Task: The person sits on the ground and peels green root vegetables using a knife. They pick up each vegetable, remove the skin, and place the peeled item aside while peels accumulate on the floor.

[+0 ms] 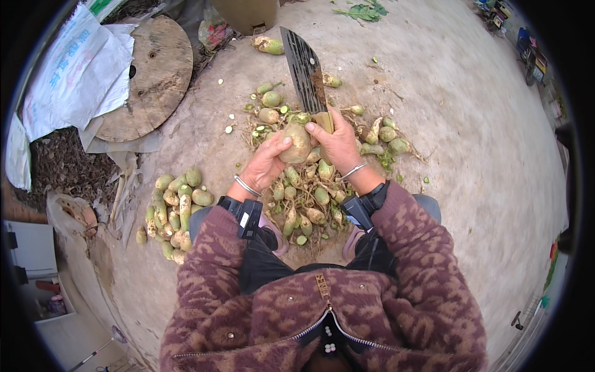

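Maroon-patterned jacket (273,316) sleeves frame the head view, where the left hand (266,162) grips a rounded, pale-green root vegetable (297,146) above a stringy heap of roots (321,196) between pink shoes (351,243). The right hand (339,144) is closed around the handle of a broad cleaver (304,74), its dark blade pointing up and away; a second pile (185,204) sits at left. Good handling would likely call for a firm hold on the root, left fingertips kept clear of the blade, and short, controlled strokes away from the wrist. Fingers behind the root are hidden, the blade's sharp side is hard to make out, and dark rims cut off objects (537,65) at far right.
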The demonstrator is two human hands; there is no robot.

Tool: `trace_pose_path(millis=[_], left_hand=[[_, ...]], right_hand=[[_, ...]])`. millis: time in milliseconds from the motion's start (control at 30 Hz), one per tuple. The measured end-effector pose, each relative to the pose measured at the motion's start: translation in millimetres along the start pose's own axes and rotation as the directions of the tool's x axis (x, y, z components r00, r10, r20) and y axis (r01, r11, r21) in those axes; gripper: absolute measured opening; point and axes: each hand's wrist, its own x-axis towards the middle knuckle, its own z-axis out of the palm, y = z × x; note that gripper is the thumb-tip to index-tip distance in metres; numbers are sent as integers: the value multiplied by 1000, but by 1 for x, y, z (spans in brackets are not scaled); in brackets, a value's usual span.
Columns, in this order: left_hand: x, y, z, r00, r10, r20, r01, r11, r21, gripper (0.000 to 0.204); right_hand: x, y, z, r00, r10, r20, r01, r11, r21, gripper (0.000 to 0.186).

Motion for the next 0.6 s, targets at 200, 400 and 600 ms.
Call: trace_pose_path(millis=[200,400,600], left_hand=[[3,5,-12,920,303,-249,-207,915,347,53],[12,2,-37,872,380,-308,-182,837,516,49],[12,-3,-38,767,595,-239,-266,634,726,30]], right_hand=[[-13,-20,-16,834,-529,154,500,609,-616,45],[-24,-20,-11,758,-540,365,618,417,-667,47],[-23,-21,-10,761,-541,358,613,416,-672,45]])
